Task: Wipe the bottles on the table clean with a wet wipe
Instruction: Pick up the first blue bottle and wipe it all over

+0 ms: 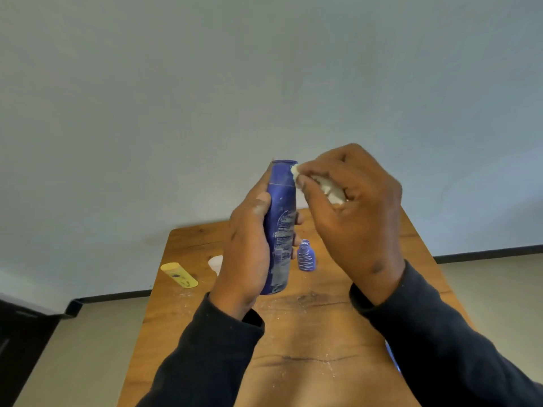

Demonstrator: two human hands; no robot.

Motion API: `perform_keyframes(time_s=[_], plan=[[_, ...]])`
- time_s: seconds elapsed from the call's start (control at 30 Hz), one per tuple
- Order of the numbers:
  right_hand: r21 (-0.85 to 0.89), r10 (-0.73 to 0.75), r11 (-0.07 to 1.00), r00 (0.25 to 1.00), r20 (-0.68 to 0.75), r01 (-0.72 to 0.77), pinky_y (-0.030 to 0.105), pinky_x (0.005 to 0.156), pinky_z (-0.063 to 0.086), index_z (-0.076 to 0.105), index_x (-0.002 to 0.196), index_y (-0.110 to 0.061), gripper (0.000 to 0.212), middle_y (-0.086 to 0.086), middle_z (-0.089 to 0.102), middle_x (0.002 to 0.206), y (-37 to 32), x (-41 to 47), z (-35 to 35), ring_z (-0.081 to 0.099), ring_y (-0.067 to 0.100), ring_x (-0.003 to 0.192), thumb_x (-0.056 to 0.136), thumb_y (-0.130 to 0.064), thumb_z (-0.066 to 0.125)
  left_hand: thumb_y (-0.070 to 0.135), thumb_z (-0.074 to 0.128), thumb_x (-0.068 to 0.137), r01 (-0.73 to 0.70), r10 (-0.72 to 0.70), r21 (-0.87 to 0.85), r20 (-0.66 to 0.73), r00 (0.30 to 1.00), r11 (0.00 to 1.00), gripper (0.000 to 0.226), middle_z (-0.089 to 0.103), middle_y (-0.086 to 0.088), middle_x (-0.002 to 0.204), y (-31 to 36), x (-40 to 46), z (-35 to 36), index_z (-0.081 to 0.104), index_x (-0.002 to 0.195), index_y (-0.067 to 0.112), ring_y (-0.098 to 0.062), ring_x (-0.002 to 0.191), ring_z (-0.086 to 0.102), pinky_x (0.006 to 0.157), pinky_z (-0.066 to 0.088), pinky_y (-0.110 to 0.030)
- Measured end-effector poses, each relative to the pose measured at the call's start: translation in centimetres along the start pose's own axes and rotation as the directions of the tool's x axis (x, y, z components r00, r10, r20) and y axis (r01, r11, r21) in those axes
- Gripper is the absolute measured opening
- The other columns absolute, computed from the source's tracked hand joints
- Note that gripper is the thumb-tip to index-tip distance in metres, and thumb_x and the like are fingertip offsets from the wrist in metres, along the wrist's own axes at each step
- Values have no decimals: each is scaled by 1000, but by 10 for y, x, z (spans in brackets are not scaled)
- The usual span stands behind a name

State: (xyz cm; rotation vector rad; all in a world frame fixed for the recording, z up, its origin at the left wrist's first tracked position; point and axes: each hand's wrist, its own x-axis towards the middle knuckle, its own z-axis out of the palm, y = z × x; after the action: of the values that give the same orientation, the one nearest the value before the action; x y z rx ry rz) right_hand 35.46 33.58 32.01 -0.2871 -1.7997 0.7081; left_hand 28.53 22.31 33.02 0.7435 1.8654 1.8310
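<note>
Left hand (pixel 249 254) grips tall blue bottle (pixel 280 227), held upright above wooden table (pixel 308 333). Right hand (pixel 355 212) pinches bunched wet wipe (pixel 320 183) against its top rim. White smears remain on bottle body (partly cleaned, apparently). Small blue bottle (pixel 306 256) far centre and yellow bottle (pixel 179 275) far left look unwiped.

Glowing softly and evenly, no glare; casting only faint shadows on the bench (pixel 308 333); bending at the edges; blurring slightly throughout.

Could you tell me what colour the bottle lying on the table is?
Yellow bottle, seen in the head view.
</note>
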Motion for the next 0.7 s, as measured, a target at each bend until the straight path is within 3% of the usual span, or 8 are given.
perform_keyframes(time_s=[0.13, 0.27, 0.37, 0.43, 0.5, 0.57, 0.63, 0.7], plan=[[21, -116, 993, 979, 166, 115, 26, 62, 47, 76, 84, -2, 5, 9, 62, 84, -16, -13, -7, 57, 18, 69, 88, 2, 76, 11, 26, 108, -109, 112, 121, -16, 994, 987, 38, 53, -5, 57, 6, -10, 6, 54, 82, 6, -8, 51, 51, 48, 44, -15], [10, -40, 999, 998, 55, 40, 19, 66, 46, 77, 88, -7, 8, 6, 63, 86, -7, 3, -20, 57, 10, 71, 87, 1, 76, 32, 27, 111, -181, 174, 173, 53, 983, 968, 43, 61, -11, 68, 10, -13, 16, 63, 102, 10, -18, 61, 56, 55, 50, -26], [4, -68, 998, 983, 168, 68, 23, 61, 45, 76, 85, -5, 8, 6, 61, 85, -14, -3, -25, 57, 15, 68, 88, 2, 73, 17, 31, 110, -227, 224, 235, 39, 974, 945, 39, 50, 1, 57, 11, -16, 17, 56, 84, 4, -3, 53, 48, 51, 41, -13], [3, -92, 996, 967, 240, 94, 24, 60, 46, 76, 85, -7, 9, 6, 61, 85, -16, -5, -29, 59, 18, 67, 87, 1, 72, 12, 30, 109, -256, 250, 299, 59, 966, 919, 39, 48, -3, 56, 11, -21, 19, 53, 78, 7, -7, 51, 45, 51, 39, -9], [-14, -33, 999, 980, 196, 37, 18, 65, 46, 78, 88, -10, 11, 3, 61, 86, -8, 4, -35, 59, 13, 69, 89, -1, 72, 23, 27, 111, -276, 258, 321, 97, 961, 906, 43, 55, -7, 64, 7, -21, 22, 63, 96, 6, -11, 57, 52, 55, 42, -12], [-54, -21, 998, 984, 178, 31, 18, 65, 48, 77, 88, -8, 11, 4, 60, 87, -7, 9, -39, 58, 13, 70, 91, -2, 68, 35, 25, 110, -318, 286, 358, 141, 948, 878, 56, 55, 4, 70, 4, -19, 25, 56, 117, -11, -7, 71, 63, 61, 45, -18], [-73, -76, 992, 958, 278, 100, 31, 59, 53, 74, 84, -2, 15, 8, 58, 87, -13, 2, -38, 57, 19, 70, 92, -5, 61, 33, 23, 111, -409, 361, 404, 193, 912, 818, 56, 52, -3, 82, 2, -20, 26, 51, 115, -15, -23, 100, 63, 68, 46, -35], [-58, -103, 990, 943, 318, 128, 36, 57, 54, 74, 86, -1, 17, 8, 58, 87, -14, 1, -39, 58, 21, 70, 92, -6, 58, 33, 24, 110, -434, 377, 450, 214, 901, 780, 50, 62, 1, 93, 0, -22, 26, 58, 117, -4, -21, 97, 65, 80, 51, -31]])
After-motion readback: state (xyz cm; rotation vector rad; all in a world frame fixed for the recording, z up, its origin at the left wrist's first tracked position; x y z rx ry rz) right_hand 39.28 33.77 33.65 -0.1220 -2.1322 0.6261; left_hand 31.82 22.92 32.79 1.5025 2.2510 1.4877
